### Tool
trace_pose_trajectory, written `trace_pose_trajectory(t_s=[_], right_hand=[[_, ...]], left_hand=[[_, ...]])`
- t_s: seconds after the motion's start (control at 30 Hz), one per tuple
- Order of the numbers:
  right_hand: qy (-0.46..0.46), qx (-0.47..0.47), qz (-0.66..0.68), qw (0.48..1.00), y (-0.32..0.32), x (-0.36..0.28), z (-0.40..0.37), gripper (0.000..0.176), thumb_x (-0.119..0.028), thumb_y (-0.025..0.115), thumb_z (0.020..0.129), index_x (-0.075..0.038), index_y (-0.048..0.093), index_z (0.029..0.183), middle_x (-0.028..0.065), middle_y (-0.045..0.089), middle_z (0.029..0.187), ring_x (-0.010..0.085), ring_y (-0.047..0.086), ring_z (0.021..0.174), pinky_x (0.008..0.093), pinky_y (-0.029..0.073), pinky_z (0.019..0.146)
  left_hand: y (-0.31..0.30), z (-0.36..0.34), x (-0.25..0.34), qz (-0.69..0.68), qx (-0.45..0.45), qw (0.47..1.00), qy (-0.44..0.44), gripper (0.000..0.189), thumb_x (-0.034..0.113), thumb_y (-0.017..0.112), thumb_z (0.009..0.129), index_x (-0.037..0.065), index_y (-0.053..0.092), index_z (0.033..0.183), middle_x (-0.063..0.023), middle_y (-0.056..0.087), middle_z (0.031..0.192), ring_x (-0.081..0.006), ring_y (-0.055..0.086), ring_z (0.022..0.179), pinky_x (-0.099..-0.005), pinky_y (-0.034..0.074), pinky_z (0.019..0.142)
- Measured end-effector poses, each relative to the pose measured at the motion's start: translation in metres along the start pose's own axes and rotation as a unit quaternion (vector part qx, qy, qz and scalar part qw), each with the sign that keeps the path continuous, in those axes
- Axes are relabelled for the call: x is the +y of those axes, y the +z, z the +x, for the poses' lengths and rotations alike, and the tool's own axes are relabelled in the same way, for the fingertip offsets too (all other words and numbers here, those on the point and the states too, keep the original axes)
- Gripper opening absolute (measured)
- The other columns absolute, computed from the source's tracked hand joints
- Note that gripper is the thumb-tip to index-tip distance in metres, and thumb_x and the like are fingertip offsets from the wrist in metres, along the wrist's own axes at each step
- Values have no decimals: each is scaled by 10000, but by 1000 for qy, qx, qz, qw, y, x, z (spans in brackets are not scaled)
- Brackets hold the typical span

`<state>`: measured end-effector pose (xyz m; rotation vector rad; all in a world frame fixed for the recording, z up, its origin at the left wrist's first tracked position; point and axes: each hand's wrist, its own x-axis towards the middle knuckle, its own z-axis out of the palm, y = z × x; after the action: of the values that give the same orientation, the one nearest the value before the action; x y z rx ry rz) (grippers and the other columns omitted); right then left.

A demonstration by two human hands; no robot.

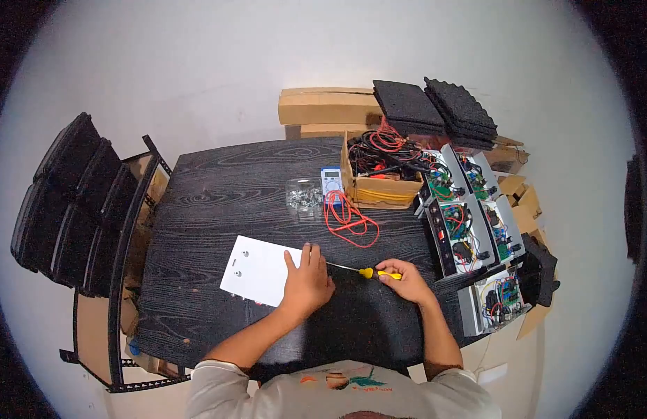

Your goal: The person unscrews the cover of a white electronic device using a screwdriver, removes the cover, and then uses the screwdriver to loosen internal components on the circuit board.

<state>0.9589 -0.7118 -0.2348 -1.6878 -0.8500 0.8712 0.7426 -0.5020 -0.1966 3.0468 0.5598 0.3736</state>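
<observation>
My left hand [307,281] lies flat on the right end of a white panel [257,270] that rests on the black wooden table [219,195]. Two small screws or knobs show near the panel's left end. My right hand [406,277] grips a screwdriver with a yellow handle [379,274]. Its thin shaft points left toward my left hand's fingers.
A multimeter [330,180] with red leads [351,220], a clear plastic bag of parts [304,195] and a cardboard box of cables [383,174] sit at the far side. Several open metal cases with circuit boards [470,223] line the right edge. Black foam pads [435,108] and black cases [69,202] flank the table.
</observation>
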Motion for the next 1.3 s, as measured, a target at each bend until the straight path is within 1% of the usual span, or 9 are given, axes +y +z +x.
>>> trace_pose_trajectory(t_s=[0.1,0.27,0.33,0.5,0.7,0.8,1.03,1.2,1.3], right_hand=[[-117,37,-100,987,0,-2,-2,305,-134,797,945,-37,719,1223,26,735,1065,108,653,933,272,525,882],[70,-17,10,997,-4,-1,0,332,-130,833,908,-46,728,1212,15,724,1048,111,662,966,288,539,875],[60,-14,6,998,-4,-3,0,329,-134,832,911,-44,729,1211,19,728,1054,111,668,980,296,544,875],[-115,36,-111,987,-2,-9,-3,294,-139,792,953,-18,723,1213,41,757,1097,115,688,993,297,549,883],[77,-22,16,997,-5,-2,1,351,-126,840,901,-36,724,1220,46,741,1111,131,679,1015,299,542,926],[-102,28,-75,992,-1,-4,-3,289,-132,780,962,-27,720,1224,55,750,1035,120,692,930,290,554,876],[115,-43,5,992,-9,1,3,363,-95,813,914,-34,704,1255,33,740,969,97,676,908,291,545,831],[-130,50,-101,985,1,-12,-2,341,-84,770,950,-44,693,1280,-6,738,902,88,659,854,286,533,796],[-68,29,-60,995,1,-5,-1,345,-76,780,939,-48,697,1273,-8,732,917,81,641,851,279,521,792]], left_hand=[[2,0,0,7,0,1000,-1,603,347,713,865,-88,614,1270,-241,474,1488,-403,401,1466,-762,334,1121],[3,1,0,11,-8,1000,-6,604,352,708,866,-87,616,1271,-240,475,1484,-403,401,1467,-761,335,1121],[1,1,0,7,-3,1000,-4,603,361,707,867,-84,622,1264,-239,476,1483,-401,399,1469,-760,336,1120],[1,1,1,16,-4,1000,-1,604,376,703,871,-80,633,1261,-235,476,1488,-396,396,1474,-758,333,1122],[-1,0,1,18,-9,1000,-1,596,367,694,880,-78,633,1272,-227,473,1497,-390,398,1469,-757,330,1125],[3,0,-1,11,-1,1000,-1,587,359,692,881,-77,636,1270,-226,470,1495,-389,397,1468,-758,330,1124],[1,-1,0,0,-3,1000,0,585,353,692,878,-84,638,1263,-232,467,1494,-397,390,1473,-768,322,1126],[3,-1,0,9,-2,1000,-1,594,359,694,879,-90,635,1265,-232,468,1495,-400,395,1471,-771,315,1132],[2,0,0,10,-7,1000,-2,597,359,691,883,-92,634,1270,-235,469,1497,-404,393,1474,-770,312,1135]])
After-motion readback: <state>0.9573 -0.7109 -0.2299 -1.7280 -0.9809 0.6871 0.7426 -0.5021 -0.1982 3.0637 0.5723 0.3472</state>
